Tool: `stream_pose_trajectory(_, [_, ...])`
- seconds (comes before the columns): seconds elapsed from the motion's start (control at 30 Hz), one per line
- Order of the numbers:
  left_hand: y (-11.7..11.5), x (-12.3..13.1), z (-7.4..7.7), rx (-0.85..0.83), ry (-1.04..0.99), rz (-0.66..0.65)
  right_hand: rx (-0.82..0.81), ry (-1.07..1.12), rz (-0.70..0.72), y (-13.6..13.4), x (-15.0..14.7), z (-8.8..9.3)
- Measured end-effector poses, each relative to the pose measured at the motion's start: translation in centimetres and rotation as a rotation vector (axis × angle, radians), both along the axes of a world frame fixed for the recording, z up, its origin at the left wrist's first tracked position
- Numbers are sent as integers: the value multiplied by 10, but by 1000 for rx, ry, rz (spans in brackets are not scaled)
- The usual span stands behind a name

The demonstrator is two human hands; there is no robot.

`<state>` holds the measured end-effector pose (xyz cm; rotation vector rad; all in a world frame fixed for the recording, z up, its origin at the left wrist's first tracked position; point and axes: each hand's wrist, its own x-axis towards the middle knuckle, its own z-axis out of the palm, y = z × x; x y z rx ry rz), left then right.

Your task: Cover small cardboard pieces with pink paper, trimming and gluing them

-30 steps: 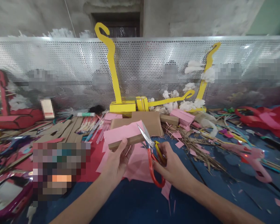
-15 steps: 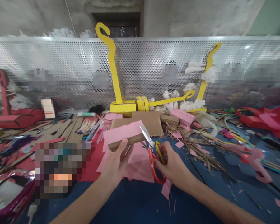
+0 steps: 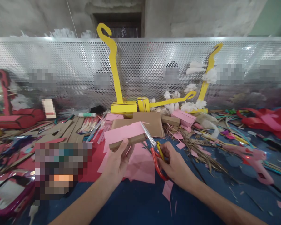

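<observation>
My left hand (image 3: pixel 118 162) grips a flat cardboard block covered in pink paper (image 3: pixel 125 134), thumb on its front edge, holding it just above the table. My right hand (image 3: pixel 175 164) is closed in the red and yellow handles of a pair of scissors (image 3: pixel 153 150). The steel blades are nearly together and lie against the block's right end, at the edge of the pink paper. Loose pink paper sheets (image 3: pixel 138 165) lie under both hands on the blue table (image 3: pixel 135 203).
Yellow cardboard hook shapes (image 3: pixel 113 72) with white tufts stand against a perforated metal screen (image 3: pixel 142 68). Cardboard pieces (image 3: pixel 150 122), straw-like scraps (image 3: pixel 196 147), a pink glue gun (image 3: pixel 255 159), red ribbon (image 3: pixel 267 120) and red boxes (image 3: pixel 16 120) lie around.
The scissor blades have closed along the pink paper at the block's right end, and my right hand has shifted slightly right. The left hand holds the block still.
</observation>
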<state>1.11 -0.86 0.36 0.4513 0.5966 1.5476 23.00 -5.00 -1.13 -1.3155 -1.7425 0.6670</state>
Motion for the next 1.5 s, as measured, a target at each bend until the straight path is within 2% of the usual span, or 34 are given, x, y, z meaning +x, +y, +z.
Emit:
stream_pose_trajectory(0.2, [3,-2,-4,-10,0,-27,-26,65,19,3,0,3])
stream_pose_trajectory(0.4, [3,-8,6,-78,39,-74,-150,95,85,2,7,12])
stream_pose_trajectory(0.57, [4,-13,16,-21,28,-187,-162,-25,30,4,17,9])
stream_pose_trajectory(0.77, [3,-18,18,60,69,-339,-149,-66,67,-2,12,17])
stream_pose_trajectory(0.9, [5,-17,16,57,121,-298,-201,-50,106,-7,7,24])
stream_pose_trajectory(1.0, [7,-16,15,97,185,-220,-173,-91,102,-9,6,25])
stream_pose_trajectory(1.23, [6,-14,9,185,315,-173,-65,-181,55,-8,6,22])
stream_pose_trajectory(1.5, [9,-12,5,213,381,-80,-130,-105,22,-3,8,15])
